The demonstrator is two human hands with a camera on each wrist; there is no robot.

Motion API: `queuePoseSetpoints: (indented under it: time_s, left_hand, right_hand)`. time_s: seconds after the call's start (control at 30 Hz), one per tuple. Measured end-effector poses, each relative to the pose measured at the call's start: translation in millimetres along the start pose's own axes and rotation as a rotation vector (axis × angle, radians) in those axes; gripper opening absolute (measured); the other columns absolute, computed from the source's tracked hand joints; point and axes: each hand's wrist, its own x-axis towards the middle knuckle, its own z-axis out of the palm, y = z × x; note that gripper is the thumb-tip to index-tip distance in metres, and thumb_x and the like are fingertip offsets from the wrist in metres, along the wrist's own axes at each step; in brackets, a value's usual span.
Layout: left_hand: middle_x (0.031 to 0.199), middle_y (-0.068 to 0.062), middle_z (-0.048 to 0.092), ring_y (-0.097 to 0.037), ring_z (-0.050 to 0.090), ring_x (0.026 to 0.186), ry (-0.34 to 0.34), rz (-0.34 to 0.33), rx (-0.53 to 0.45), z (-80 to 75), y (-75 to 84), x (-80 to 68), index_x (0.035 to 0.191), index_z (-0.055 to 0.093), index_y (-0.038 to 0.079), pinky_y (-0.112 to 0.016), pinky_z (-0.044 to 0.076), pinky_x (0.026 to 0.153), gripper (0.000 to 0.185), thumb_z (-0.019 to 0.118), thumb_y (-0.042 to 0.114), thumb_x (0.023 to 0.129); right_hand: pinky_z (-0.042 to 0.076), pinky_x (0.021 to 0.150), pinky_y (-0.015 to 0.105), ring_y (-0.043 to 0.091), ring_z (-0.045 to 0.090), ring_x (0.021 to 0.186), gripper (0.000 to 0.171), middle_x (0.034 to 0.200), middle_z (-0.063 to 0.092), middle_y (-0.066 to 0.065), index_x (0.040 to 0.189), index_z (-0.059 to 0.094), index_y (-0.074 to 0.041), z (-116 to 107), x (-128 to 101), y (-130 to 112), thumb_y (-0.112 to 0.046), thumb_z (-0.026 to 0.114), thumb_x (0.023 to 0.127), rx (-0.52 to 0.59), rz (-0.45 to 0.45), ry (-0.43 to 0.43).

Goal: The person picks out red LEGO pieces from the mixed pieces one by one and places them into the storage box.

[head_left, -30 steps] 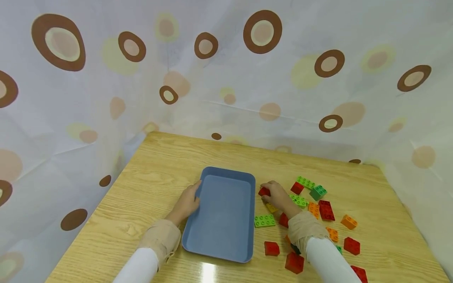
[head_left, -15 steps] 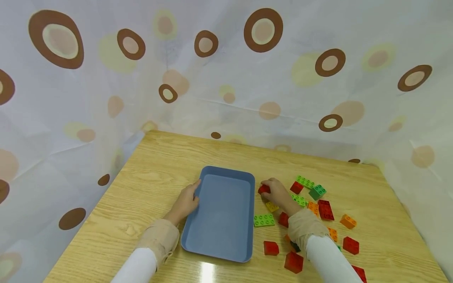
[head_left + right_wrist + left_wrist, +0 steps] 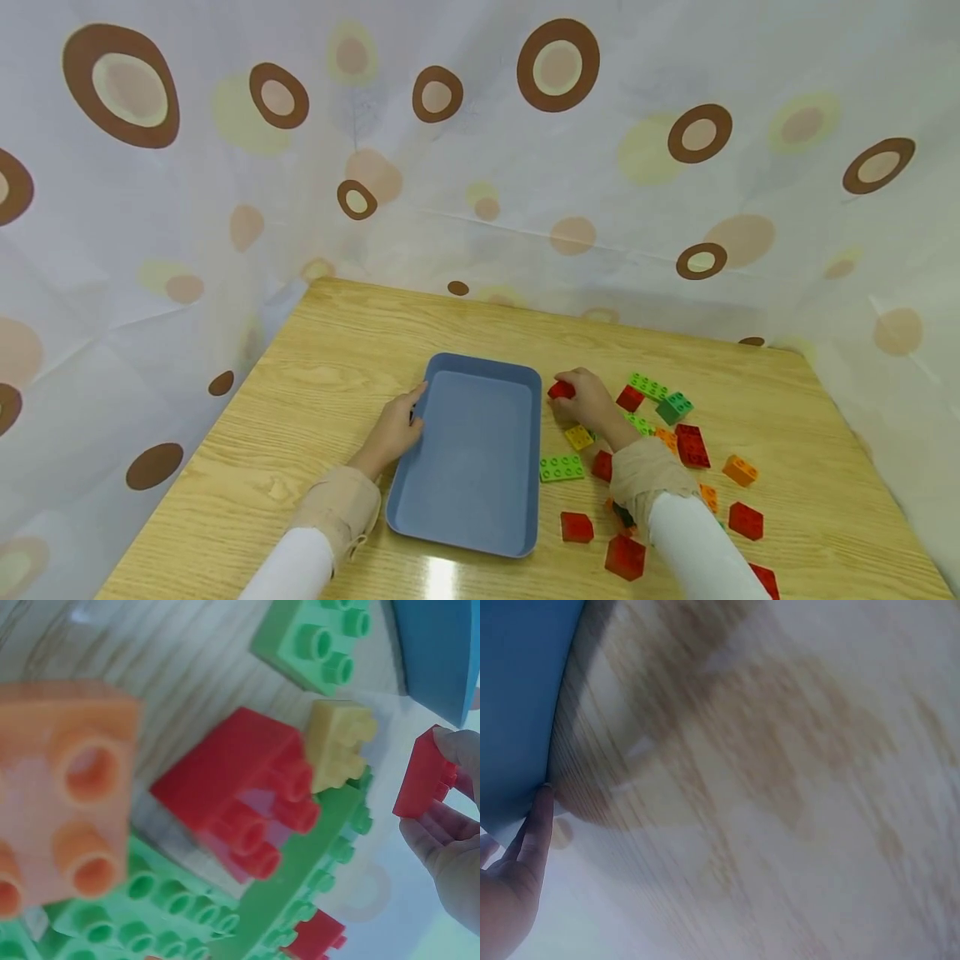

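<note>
Here's a red brick (image 3: 560,390) pinched in the right hand (image 3: 588,402), just beside the blue-grey tray's (image 3: 472,458) far right corner! The left hand (image 3: 390,433), fingers fairly straight, touches the tray's left rim. Loose bricks (image 3: 692,447) scatter toward the tabletop's (image 3: 352,333) right edge; spotted sheeting (image 3: 480,167) hangs behind.

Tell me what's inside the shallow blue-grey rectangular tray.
Only the bare floor of the shallow blue-grey rectangular tray shows; no blocks lie in it. The left hand hides some of its left side. The right hand holds a red plastic block outside.
</note>
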Motion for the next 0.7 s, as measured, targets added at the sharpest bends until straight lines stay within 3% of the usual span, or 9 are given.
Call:
queuePoseSetpoints:
  time_s: [0.17,0.37,0.7]
  left_hand:
    - [0.123,-0.030,0.054,-0.027,0.054,0.089,0.007,0.011,0.007,0.3,-0.8,0.0,0.135,0.041,-0.008,-0.037,0.045,0.075,0.059,0.051,-0.009,0.077]
    - [0.126,-0.030,0.052,-0.033,0.057,0.104,-0.008,-0.002,-0.006,-0.5,1.8,-0.5,0.136,0.040,-0.007,-0.041,0.048,0.083,0.059,0.051,-0.009,0.079]
    - [0.127,-0.030,0.051,-0.027,0.053,0.090,-0.004,0.002,0.009,-2.4,2.8,0.0,0.136,0.040,-0.008,-0.037,0.045,0.077,0.059,0.052,-0.010,0.078]
  right_hand:
    - [0.048,0.086,0.047,0.041,0.055,0.103,0.040,0.116,0.054,0.030,0.119,0.056,0.010,-5,3,-8,-0.005,0.064,0.082,-0.017,-0.032,0.015]
    - [0.049,0.084,0.046,0.040,0.055,0.102,0.041,0.116,0.053,0.031,0.120,0.056,0.011,-11,5,-16,-0.004,0.064,0.082,-0.047,-0.055,0.001]
    - [0.051,0.081,0.043,0.036,0.058,0.096,0.042,0.113,0.055,0.028,0.120,0.055,0.010,-16,13,-28,-0.005,0.064,0.083,-0.062,-0.095,0.006]
